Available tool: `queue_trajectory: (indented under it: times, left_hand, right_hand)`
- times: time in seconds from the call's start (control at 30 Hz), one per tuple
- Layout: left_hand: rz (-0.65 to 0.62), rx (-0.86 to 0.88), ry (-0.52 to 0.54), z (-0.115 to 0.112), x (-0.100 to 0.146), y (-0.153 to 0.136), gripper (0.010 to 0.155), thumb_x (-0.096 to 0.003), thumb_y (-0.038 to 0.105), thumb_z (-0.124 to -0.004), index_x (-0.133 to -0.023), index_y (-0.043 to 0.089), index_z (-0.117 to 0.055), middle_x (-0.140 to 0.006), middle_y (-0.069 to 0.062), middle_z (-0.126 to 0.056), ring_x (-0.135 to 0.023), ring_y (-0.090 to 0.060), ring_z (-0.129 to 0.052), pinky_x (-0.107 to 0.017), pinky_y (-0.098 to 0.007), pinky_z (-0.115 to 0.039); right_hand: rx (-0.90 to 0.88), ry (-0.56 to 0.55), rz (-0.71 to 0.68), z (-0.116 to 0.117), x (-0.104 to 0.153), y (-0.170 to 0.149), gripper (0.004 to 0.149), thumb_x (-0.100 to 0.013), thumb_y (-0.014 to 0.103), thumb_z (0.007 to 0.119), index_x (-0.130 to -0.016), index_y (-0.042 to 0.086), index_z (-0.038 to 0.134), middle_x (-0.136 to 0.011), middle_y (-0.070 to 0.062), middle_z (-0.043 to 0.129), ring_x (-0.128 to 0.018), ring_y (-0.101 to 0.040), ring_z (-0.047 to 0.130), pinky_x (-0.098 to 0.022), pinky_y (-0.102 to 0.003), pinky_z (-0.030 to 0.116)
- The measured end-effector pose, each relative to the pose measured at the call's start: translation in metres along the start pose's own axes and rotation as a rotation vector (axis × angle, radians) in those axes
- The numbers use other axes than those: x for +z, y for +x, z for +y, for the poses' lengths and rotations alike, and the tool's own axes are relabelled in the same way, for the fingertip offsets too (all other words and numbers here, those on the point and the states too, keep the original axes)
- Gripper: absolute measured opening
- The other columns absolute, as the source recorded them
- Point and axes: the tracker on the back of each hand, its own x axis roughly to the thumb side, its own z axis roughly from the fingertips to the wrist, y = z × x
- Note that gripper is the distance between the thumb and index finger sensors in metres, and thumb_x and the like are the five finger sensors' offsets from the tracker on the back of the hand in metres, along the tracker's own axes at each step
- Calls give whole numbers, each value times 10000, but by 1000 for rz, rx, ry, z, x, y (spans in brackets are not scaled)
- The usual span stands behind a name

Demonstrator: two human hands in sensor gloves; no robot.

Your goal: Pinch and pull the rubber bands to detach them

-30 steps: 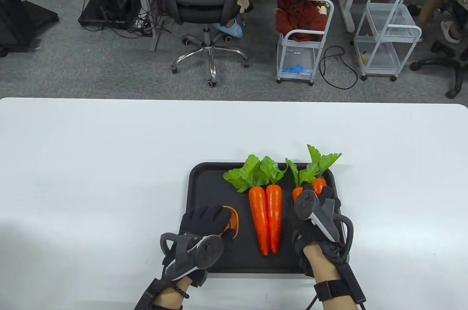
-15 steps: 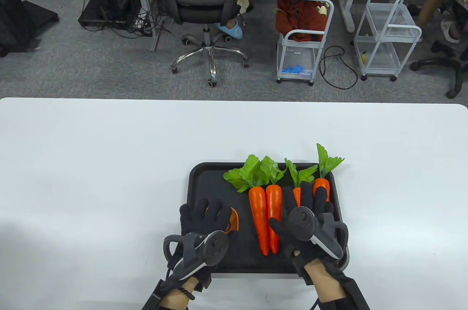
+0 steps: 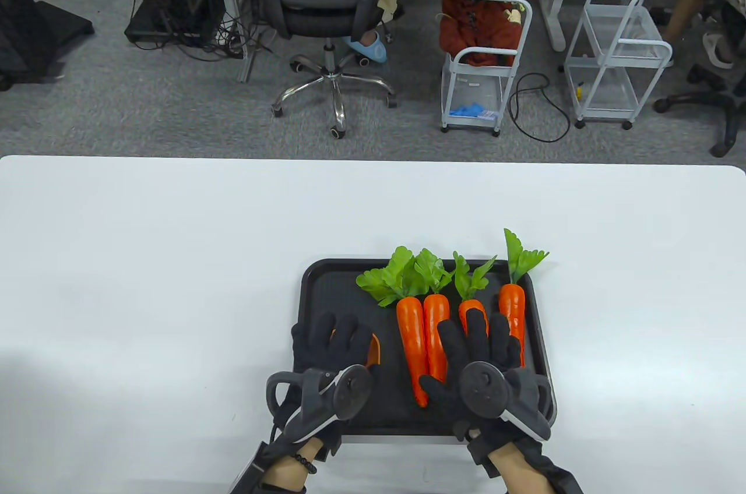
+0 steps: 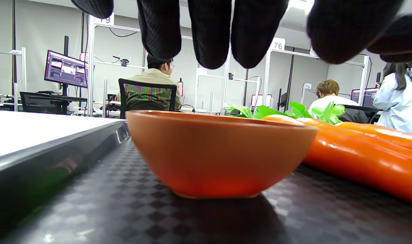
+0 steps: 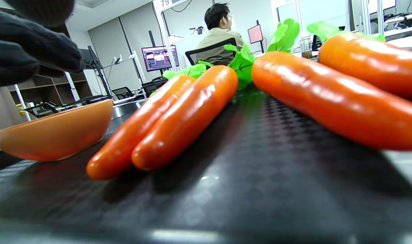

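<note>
Four orange toy carrots with green leaves lie on a black tray [image 3: 335, 287]. Two [image 3: 410, 337] touch side by side in the middle. Two more [image 3: 469, 307] [image 3: 512, 307] lie apart at the right. No rubber band shows in any view. My left hand [image 3: 335, 337] hovers with spread fingers [image 4: 209, 34] just above a small orange bowl [image 3: 373, 349], without touching it. My right hand [image 3: 475, 342] lies open with spread fingers over the lower parts of the middle and right carrots. The bowl's inside is hidden.
The tray sits near the front edge of a white table [image 3: 145, 261]. In the right wrist view the bowl [image 5: 53, 132] is left of the touching pair [image 5: 172, 115], and the two right carrots [image 5: 327, 98] are close by. Chairs and carts stand beyond the table.
My right hand let go of the two right carrots, drew back and spread its fingers; those carrots now lie apart. My left hand shifted slightly right over the bowl and opened its fingers.
</note>
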Motion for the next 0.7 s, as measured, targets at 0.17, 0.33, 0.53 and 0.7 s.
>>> queue_trajectory:
  times: [0.17,0.33,0.53,0.7]
  left_hand:
    - [-16,-12,0,-1,2,3,646,-471,646,-675,-1052,364,-701,-1231,-3,-710,-1136,-414,-676,-755,-728,-474]
    - [-22,-4,6,1,6,3,645,-472,645,-673,-1050,363,-701,-1226,-2,-717,-1134,-410,-682,-756,-726,-477]
    - [-20,0,8,0,5,3,643,-472,644,-673,-1049,362,-703,-1225,1,-719,-1134,-409,-682,-755,-727,-478]
    - [-23,-6,7,0,5,3,643,-472,644,-672,-1050,364,-701,-1224,3,-720,-1133,-409,-684,-758,-725,-477]
  right_hand:
    - [-11,2,-3,3,3,-2,876,-449,707,661,-1115,283,281,-1131,-180,107,-963,-575,20,-656,-715,228]
    - [-44,9,2,5,3,-4,877,-449,705,663,-1115,277,285,-1131,-183,117,-964,-578,33,-656,-712,236]
    - [-62,2,0,3,6,-6,874,-450,705,662,-1115,275,292,-1131,-189,133,-968,-580,53,-659,-705,249]
    - [-75,-3,2,2,9,-7,874,-451,707,657,-1116,268,299,-1132,-196,145,-970,-581,64,-662,-699,259]
